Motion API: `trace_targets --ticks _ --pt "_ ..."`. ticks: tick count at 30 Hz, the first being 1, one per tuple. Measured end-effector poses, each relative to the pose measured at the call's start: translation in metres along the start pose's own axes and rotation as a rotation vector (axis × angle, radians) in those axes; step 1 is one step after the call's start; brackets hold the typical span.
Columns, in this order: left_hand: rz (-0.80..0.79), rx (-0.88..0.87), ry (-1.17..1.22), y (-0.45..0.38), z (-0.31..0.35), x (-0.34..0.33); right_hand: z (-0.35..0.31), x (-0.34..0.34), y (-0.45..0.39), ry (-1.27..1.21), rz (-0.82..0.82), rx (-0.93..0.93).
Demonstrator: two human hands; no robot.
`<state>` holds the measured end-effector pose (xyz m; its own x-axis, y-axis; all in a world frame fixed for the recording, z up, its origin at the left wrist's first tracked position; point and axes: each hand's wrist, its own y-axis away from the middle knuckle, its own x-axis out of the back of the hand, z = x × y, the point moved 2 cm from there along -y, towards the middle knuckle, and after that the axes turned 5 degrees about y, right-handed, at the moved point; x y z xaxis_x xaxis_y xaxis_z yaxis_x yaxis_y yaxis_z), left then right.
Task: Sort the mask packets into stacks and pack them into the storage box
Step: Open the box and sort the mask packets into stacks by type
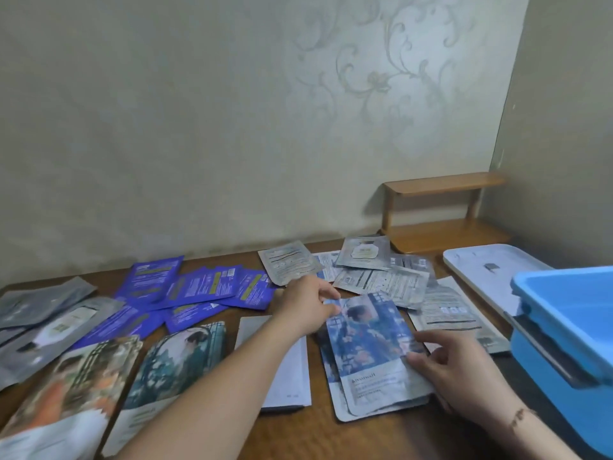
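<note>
Your left hand point(303, 305) and right hand point(459, 366) each pinch an edge of the top blue packet point(368, 346) between them, atop one more on the desk point(381, 436); the box point(570, 330) sits right of your right hand.

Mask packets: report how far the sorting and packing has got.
Partly sorted: purple packets lie grouped, silver packets loosely piled. In hand: left hand and right hand square up the blue picture packets. Left: neat stacks, and packing; nothing shows in the visible part of the blue storage box.
</note>
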<state>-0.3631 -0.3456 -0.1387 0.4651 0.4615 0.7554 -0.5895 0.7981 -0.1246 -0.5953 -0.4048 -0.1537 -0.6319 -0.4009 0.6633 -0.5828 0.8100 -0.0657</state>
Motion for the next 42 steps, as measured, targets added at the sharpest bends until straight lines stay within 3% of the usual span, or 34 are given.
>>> trace_targets --ticks 6,9,12,17,20,22,27,30,36,39,42 --pt "-0.066 -0.137 -0.447 0.004 -0.004 -0.002 0.005 -0.011 0.003 0.452 0.089 0.129" --pt "-0.095 -0.173 -0.499 0.003 -0.008 0.0 0.005 -0.021 0.007 0.591 0.101 0.292" --pt "-0.116 -0.16 -0.5 0.001 -0.009 0.002 0.017 -0.033 0.005 0.804 0.012 0.321" --pt "-0.122 -0.124 -0.489 -0.002 -0.01 0.0 0.027 -0.046 0.014 0.789 -0.087 0.33" --pt "-0.121 -0.116 -0.432 -0.002 -0.012 0.0 0.011 -0.037 0.018 0.719 -0.276 0.286" --pt "-0.128 -0.114 -0.398 -0.002 -0.015 0.0 0.002 -0.034 0.013 0.64 -0.239 0.337" --pt "-0.173 -0.093 -0.376 -0.003 -0.015 0.003 -0.004 -0.03 0.012 0.654 -0.387 0.333" --pt "-0.176 -0.089 -0.393 -0.003 -0.015 0.002 -0.006 -0.032 0.013 0.602 -0.338 0.363" --pt "-0.155 -0.113 -0.337 -0.002 -0.016 0.006 -0.009 -0.023 0.015 0.759 -0.175 0.356" --pt "-0.14 -0.128 -0.233 -0.011 -0.022 0.017 -0.046 -0.018 -0.002 0.713 0.079 0.47" --pt "-0.158 -0.162 -0.319 -0.033 -0.031 0.027 -0.08 -0.034 -0.057 0.679 0.026 0.48"
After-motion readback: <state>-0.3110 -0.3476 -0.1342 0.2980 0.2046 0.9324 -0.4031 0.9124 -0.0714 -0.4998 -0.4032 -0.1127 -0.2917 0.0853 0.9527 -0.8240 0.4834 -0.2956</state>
